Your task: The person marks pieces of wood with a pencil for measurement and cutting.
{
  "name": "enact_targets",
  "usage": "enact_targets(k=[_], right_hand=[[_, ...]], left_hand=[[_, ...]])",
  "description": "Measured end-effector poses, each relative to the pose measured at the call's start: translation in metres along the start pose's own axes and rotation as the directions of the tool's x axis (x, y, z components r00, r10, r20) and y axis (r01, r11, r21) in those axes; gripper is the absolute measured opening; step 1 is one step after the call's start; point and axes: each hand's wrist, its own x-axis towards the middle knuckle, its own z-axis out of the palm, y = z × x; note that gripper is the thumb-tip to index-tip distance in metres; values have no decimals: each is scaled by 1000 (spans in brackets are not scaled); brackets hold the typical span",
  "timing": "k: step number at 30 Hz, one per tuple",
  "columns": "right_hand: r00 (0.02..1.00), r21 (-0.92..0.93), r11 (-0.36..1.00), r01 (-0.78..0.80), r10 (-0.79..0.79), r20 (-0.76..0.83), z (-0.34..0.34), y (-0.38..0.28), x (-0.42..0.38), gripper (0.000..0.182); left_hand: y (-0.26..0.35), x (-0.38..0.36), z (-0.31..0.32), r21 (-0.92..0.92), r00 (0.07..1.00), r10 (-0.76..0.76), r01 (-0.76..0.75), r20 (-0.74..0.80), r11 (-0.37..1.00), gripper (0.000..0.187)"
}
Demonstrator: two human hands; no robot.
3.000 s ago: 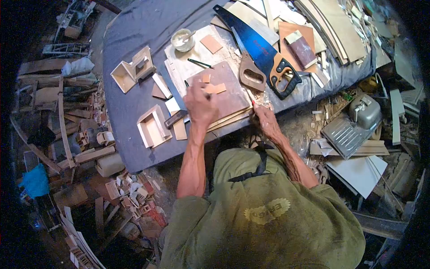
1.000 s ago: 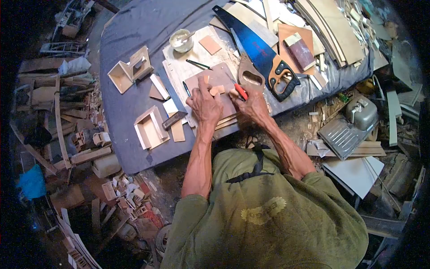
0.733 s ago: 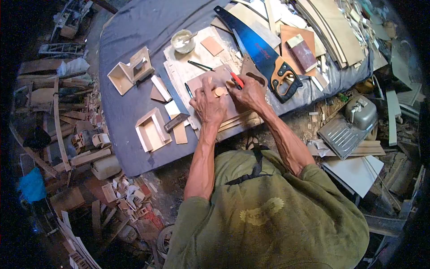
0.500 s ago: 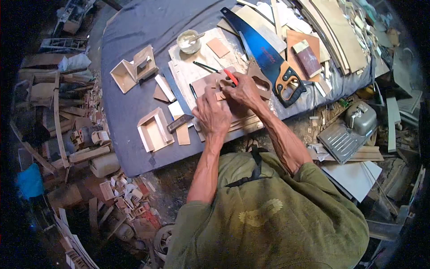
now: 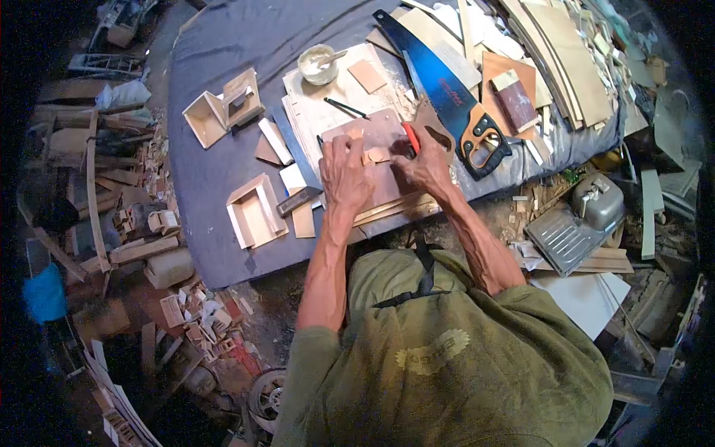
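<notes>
Since half a second ago, the left hand (image 5: 347, 175) and the right hand (image 5: 428, 160), with the red tool (image 5: 410, 138), have been drawn apart to either side of the small piece (image 5: 377, 155). On the desk (image 5: 223, 171), left to right, a box (image 5: 262, 212) is followed by the left hand, bent over the board (image 5: 383, 182), its grip impossible to tell, then by the small piece lying on the board, the right hand closed around the red tool, and the saw (image 5: 439, 78). The small piece is best pinned flat, the left hand kept clear of the red tool's path.
</notes>
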Motion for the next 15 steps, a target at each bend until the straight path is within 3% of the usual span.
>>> enact_targets(k=[3,6,15], right_hand=[[998,-61,997,-43,40,-48,2,10,-8,64],[996,-40,998,-47,44,-75,5,4,-11,63],[997,-29,997,-73,72,-21,3,0,-11,58]], left_hand=[[0,16,1,30,980,39,-45,194,999,44],[-1,20,6,29,958,67,-78,277,996,40],[4,18,17,25,967,100,-108,235,994,35]])
